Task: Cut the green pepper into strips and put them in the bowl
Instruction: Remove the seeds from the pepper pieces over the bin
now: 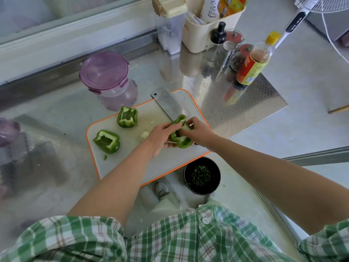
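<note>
Green-and-white plaid shirt (188, 239) fills the bottom, both bare forearms reaching out from it; a round black bowl (216, 173) of chopped greens sits just off the near right corner of the white plastic cutting board with an orange rim (132, 163). Over the board's right side, the left hand (160, 137) curls its fingers round a curved green pepper piece (182, 141), while the right hand (200, 132) pinches its upper end; two hollow green pepper chunks (127, 117) (107, 141) lie near the board's left edge, bare board between them and the hands. A steel cleaver (166, 103) lies flat at the far right corner, its blade end jutting past the far edge; a purple-lidded clear tub (105, 72) stands beyond that edge.
</note>
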